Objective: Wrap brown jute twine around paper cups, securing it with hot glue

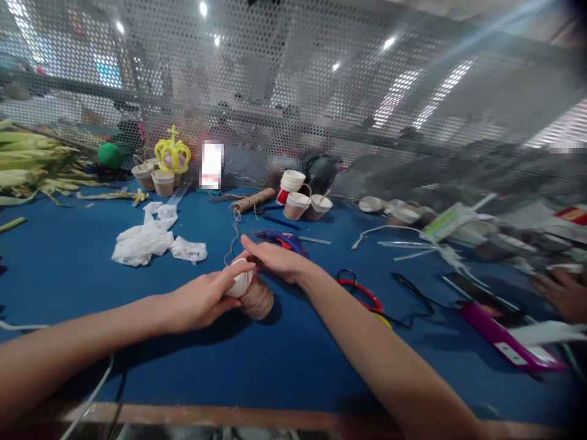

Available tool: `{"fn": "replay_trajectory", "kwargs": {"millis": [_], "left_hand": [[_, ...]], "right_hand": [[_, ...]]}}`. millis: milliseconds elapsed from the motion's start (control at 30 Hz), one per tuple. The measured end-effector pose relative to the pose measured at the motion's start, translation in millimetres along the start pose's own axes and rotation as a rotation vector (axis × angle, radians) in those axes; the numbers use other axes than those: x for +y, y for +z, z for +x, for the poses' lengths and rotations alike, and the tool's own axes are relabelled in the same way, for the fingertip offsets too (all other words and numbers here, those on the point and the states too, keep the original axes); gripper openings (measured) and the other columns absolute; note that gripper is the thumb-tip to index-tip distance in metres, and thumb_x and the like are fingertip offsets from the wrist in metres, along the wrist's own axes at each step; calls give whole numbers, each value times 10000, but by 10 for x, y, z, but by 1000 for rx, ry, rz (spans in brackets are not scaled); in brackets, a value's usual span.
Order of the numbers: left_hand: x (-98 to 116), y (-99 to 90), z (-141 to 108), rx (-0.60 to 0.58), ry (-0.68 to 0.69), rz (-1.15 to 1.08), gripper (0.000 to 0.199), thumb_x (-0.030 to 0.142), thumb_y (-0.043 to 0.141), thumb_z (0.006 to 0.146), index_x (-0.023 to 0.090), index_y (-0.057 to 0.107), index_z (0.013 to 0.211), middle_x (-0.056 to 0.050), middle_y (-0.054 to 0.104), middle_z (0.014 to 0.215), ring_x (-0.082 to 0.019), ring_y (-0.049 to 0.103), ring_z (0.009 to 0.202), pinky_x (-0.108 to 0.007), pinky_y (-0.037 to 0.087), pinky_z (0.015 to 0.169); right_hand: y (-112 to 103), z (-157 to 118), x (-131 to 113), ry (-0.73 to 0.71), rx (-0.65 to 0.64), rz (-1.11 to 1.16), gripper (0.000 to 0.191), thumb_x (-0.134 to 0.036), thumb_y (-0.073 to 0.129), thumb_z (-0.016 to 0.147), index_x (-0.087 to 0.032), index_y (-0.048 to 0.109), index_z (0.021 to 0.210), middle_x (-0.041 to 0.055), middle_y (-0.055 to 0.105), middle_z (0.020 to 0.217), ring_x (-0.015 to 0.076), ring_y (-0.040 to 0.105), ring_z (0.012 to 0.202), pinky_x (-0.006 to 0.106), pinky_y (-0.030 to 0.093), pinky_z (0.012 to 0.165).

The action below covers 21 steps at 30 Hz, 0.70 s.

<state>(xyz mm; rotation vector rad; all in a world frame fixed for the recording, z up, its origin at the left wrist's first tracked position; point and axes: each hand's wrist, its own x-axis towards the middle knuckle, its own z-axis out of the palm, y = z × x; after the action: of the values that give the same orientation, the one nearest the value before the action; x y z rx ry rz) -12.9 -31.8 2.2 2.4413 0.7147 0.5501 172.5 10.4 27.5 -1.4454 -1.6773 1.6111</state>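
A small paper cup, its lower part wound with brown twine and its rim end white, lies tilted between my two hands. My left hand is closed around the white end, with the thumb on top. At the far side of the cup, my right hand curls against it, its fingertips partly hidden. From a roll of twine, a loose strand runs down towards the cup. Just beyond my right hand lies a blue hot glue gun.
Crumpled white cloth lies left. Small twine-wrapped cups stand near the perforated metal screen, with a lit phone. To the right are red-handled scissors, a purple power strip and another person's hand.
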Motion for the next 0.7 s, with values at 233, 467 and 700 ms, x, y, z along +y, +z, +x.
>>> {"fn": "replay_trajectory", "kwargs": {"millis": [233, 467, 700], "left_hand": [[-33, 22, -14, 20, 44, 13, 524, 122, 439, 800, 167, 231, 1279, -147, 587, 1052, -225, 601, 868, -336, 469, 715], [-30, -16, -19, -13, 23, -272, 547, 181, 445, 833, 129, 172, 1304, -64, 626, 824, -158, 598, 715, -273, 458, 667], [18, -43, -12, -77, -32, -484, 531, 225, 453, 843, 166, 177, 1293, -61, 612, 861, -157, 575, 745, -270, 459, 670]], "right_hand": [[49, 4, 8, -91, -107, 328, 241, -371, 696, 598, -149, 643, 678, 52, 643, 878, 132, 560, 758, 274, 422, 720], [-4, -281, -15, -232, 122, 481, 147, -297, 661, 666, -168, 592, 655, -24, 590, 703, 65, 507, 633, 199, 379, 577], [22, -511, 5, -240, 261, 464, 172, -271, 708, 629, -154, 588, 665, -28, 585, 629, 60, 504, 539, 211, 379, 527]]}}
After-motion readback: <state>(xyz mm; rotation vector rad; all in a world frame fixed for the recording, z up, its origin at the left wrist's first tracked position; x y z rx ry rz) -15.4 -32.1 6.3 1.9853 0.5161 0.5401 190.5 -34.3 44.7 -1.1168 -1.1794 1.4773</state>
